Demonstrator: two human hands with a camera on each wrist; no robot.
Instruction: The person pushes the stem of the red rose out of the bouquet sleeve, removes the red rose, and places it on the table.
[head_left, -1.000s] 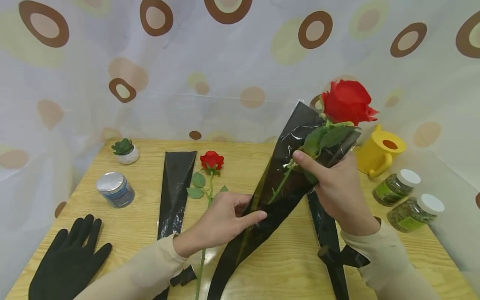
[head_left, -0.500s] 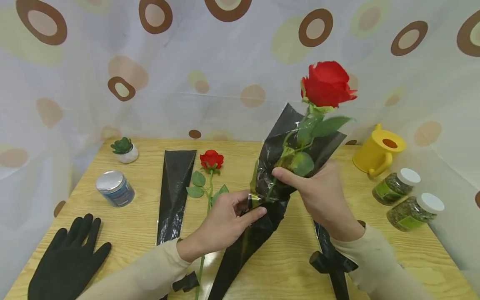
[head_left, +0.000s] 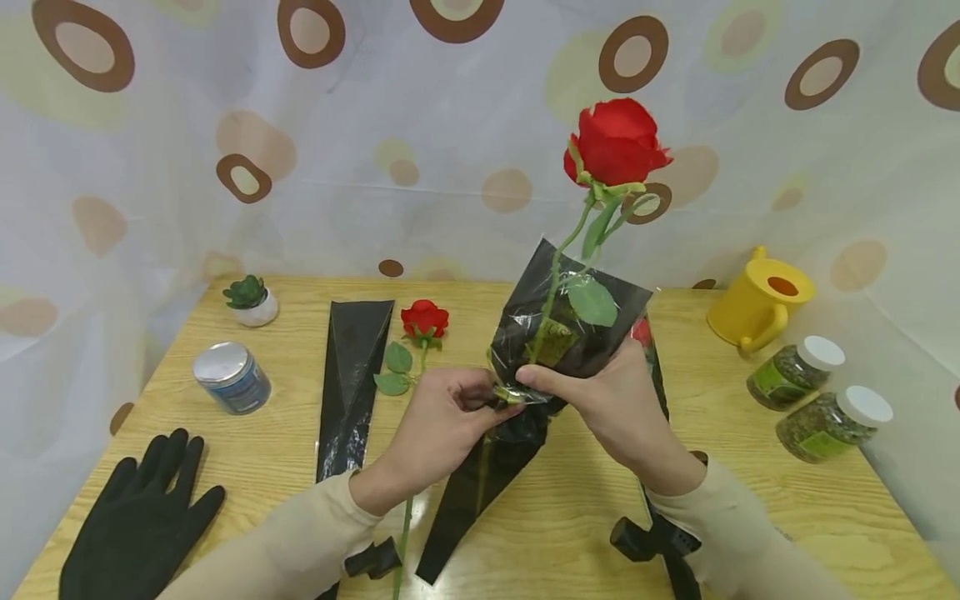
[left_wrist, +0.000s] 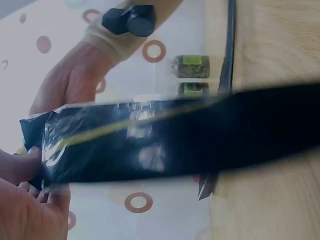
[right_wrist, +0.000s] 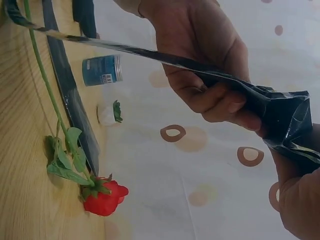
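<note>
I hold a black flower wrapper [head_left: 521, 429] up in front of me with both hands, over the middle of the tabletop [head_left: 570, 517]. My left hand [head_left: 427, 437] pinches its left edge between thumb and curled fingers, with hardly any gap between them. My right hand [head_left: 622, 417] grips it just to the right, thumb pressed across the near face and the other fingers behind. The wrapper is crumpled between my two hands; its narrow end slants down toward the near left, and its wide end tilts far and to the right. The large red rose [head_left: 617, 143] leans out above that wide end, its bloom clear of the wrapper, with one leaf and the stem lying against the dark sheet.

Beyond my left hand, a smaller rose [head_left: 425, 319] lies on the tabletop, with a flat wrapper [head_left: 354, 375] beside it to the left. Farther left are a blue jar [head_left: 231, 379] with a silver lid and, at the far edge, a potted succulent [head_left: 251, 302]. A black glove [head_left: 135, 525] lies near left. On the right stand a yellow watering can [head_left: 757, 300] and, nearer, two white-lidded jars [head_left: 791, 379]. A patterned curtain [head_left: 450, 100] hangs behind.
</note>
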